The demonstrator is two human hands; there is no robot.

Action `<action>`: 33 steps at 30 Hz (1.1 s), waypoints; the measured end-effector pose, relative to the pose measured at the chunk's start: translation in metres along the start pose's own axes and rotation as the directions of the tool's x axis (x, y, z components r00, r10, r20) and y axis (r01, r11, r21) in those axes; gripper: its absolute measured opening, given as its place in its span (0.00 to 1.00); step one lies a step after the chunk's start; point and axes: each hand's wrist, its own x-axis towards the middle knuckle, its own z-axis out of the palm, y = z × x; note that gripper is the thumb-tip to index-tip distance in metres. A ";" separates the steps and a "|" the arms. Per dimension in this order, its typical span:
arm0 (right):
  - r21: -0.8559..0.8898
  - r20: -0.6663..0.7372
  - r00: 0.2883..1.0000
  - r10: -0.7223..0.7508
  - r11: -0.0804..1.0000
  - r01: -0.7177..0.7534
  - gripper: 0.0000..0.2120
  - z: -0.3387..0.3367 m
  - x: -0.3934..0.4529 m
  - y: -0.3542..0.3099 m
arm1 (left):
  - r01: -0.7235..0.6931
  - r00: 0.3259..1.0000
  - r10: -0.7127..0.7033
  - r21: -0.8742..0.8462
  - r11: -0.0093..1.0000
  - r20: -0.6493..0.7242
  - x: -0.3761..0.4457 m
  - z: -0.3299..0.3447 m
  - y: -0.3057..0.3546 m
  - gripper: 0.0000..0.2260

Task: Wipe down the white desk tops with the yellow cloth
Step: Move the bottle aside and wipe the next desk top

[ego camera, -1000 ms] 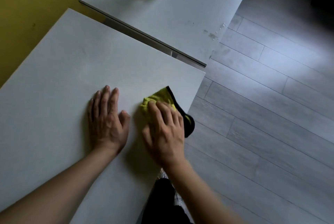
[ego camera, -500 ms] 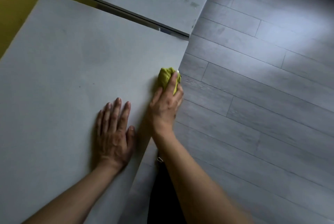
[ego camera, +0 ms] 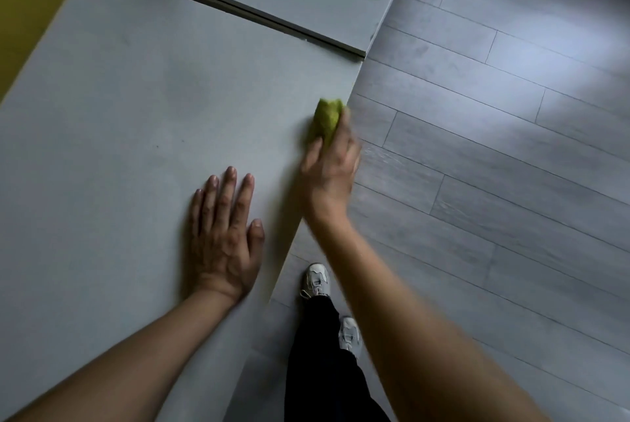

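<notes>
One yellow cloth (ego camera: 326, 118) under right grip (ego camera: 329, 166)

dim | light patch on floor (ego camera: 562, 57) upper right | right hand (ego camera: 329, 166) motion-blurred

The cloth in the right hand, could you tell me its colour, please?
Yellow-green cloth, seen in the head view.

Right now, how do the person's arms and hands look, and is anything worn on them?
Both forearms are bare up to the picture's edge: no sleeves, watch, bracelet or gloves show. The left hand is sharp; its fingers carry no rings and its nails are short and unpainted. The right hand is blurred, so small details on it cannot be told.
</notes>
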 end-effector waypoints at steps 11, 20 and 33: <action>-0.036 0.015 1.000 0.012 0.999 -0.011 0.30 0.004 -0.023 0.000 | -0.021 1.000 0.021 0.020 1.000 0.012 0.000 0.000 -0.002 0.28; -0.127 -0.008 0.998 0.062 0.990 -0.062 0.28 0.006 0.106 -0.019 | -0.008 1.000 0.008 -0.008 1.000 -0.003 0.001 -0.001 0.002 0.27; -0.010 0.035 0.994 -0.105 0.994 0.105 0.29 -0.006 -0.130 0.026 | -0.044 0.997 0.042 -0.027 0.999 -0.072 -0.002 0.007 -0.005 0.27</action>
